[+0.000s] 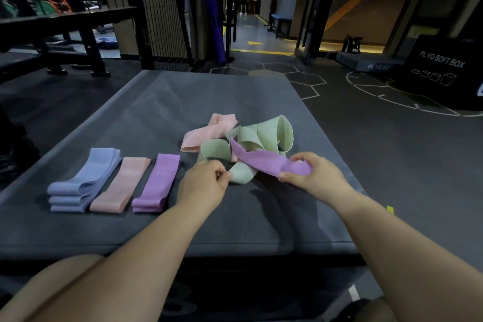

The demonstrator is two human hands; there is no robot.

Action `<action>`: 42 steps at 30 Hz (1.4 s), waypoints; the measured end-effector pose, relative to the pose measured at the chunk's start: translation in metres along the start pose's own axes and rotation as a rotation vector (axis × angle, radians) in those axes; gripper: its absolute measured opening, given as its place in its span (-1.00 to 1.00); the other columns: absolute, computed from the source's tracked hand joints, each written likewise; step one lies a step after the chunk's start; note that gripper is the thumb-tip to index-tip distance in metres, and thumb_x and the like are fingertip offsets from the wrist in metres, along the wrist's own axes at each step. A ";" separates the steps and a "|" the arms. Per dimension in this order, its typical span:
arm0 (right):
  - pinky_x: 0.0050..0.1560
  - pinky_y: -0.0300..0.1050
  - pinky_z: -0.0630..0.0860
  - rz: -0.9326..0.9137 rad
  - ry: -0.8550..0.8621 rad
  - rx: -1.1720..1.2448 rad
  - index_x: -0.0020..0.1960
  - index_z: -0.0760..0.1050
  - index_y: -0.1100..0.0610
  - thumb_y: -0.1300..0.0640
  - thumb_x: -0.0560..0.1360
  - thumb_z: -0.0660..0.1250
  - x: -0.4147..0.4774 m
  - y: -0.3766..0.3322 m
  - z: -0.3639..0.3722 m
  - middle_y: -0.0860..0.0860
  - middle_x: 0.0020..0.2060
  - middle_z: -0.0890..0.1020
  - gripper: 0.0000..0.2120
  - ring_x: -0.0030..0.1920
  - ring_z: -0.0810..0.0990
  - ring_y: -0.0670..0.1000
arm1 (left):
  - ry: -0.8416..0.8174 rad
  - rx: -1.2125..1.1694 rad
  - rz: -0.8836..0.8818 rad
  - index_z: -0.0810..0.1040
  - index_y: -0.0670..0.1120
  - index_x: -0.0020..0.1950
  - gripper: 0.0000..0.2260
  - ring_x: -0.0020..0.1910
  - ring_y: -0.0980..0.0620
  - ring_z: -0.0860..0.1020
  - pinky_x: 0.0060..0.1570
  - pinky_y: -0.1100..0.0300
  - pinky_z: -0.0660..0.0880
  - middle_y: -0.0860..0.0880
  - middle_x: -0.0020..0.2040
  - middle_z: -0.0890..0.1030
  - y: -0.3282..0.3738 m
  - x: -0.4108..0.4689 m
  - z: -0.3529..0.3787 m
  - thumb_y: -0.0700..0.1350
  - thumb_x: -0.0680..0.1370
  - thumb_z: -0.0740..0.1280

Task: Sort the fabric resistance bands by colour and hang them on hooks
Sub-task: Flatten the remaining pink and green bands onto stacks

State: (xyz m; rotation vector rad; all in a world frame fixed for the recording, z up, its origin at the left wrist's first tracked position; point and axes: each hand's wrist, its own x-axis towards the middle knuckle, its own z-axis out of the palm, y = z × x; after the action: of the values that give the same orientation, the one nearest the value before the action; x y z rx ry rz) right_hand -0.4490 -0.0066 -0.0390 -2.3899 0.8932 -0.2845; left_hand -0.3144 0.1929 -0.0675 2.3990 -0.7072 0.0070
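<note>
Right grip [313, 176] is closed round the right end of the purple band [264, 161], whose length runs up-left into the tangle [283, 131]; left grip [206, 181] pinches a green band [240, 174]. Purple stack [156, 185] lies left, nearer the left grip.

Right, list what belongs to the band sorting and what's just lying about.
Job: blue stack, pink stack, purple stack, green bands, loose pink band, purple band in the right hand, left hand pinching the green bands.
Lying about: soft box, black bag, blue bench.
</note>
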 end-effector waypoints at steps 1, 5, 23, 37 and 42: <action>-0.12 -0.13 0.39 0.022 0.005 -0.003 0.09 0.53 -0.10 -0.23 0.34 0.49 0.002 0.000 0.000 -0.12 -0.04 0.55 -0.61 0.00 0.52 -0.04 | 0.013 -0.005 -0.002 0.47 0.04 -0.20 -0.83 -0.06 -0.10 0.50 -0.07 0.03 0.49 0.00 -0.07 0.49 -0.001 0.001 0.000 0.06 0.56 0.30; -0.26 -0.17 0.38 0.066 0.084 -0.014 -0.14 0.54 0.09 -0.08 0.45 0.42 0.010 0.003 -0.004 -0.09 -0.29 0.56 -0.76 -0.21 0.53 -0.02 | 0.054 -0.036 -0.031 0.41 0.01 -0.23 -0.78 -0.06 -0.10 0.47 -0.14 0.07 0.42 -0.03 -0.01 0.46 -0.004 0.005 -0.004 0.04 0.58 0.25; -0.39 -0.29 0.33 -0.033 -0.179 0.294 -0.40 0.43 0.08 0.00 0.43 0.50 -0.006 -0.002 -0.010 -0.04 -0.44 0.46 -0.65 -0.37 0.42 -0.05 | 0.159 -0.045 0.220 0.56 -0.08 0.13 -0.74 0.20 -0.10 0.43 0.17 0.08 0.37 -0.04 0.20 0.47 0.002 -0.004 0.000 -0.22 0.45 0.40; -0.24 -0.25 0.33 -0.248 -0.582 0.576 -0.26 0.51 0.07 -0.04 0.17 0.54 -0.018 -0.001 -0.011 -0.08 -0.30 0.50 -0.71 -0.27 0.42 -0.14 | -0.250 0.225 0.604 0.21 0.14 0.50 -0.57 0.53 0.16 -0.16 0.42 0.15 -0.17 0.23 0.55 0.09 0.014 -0.018 0.018 0.04 0.63 0.18; -0.32 -0.36 0.39 -0.287 -0.749 0.727 -0.20 0.45 0.22 0.11 0.20 0.50 -0.025 -0.005 -0.021 -0.07 -0.35 0.52 -0.69 -0.33 0.46 -0.17 | -0.148 0.064 0.625 0.27 0.02 0.42 -0.53 0.43 0.04 0.25 0.41 0.19 0.01 0.07 0.30 0.46 0.017 -0.019 0.022 -0.01 0.55 0.32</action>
State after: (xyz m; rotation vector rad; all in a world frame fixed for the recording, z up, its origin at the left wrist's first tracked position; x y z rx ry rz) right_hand -0.4732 0.0040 -0.0185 -1.7007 0.0592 0.1657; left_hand -0.3428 0.1784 -0.0793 2.1541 -1.5168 0.1135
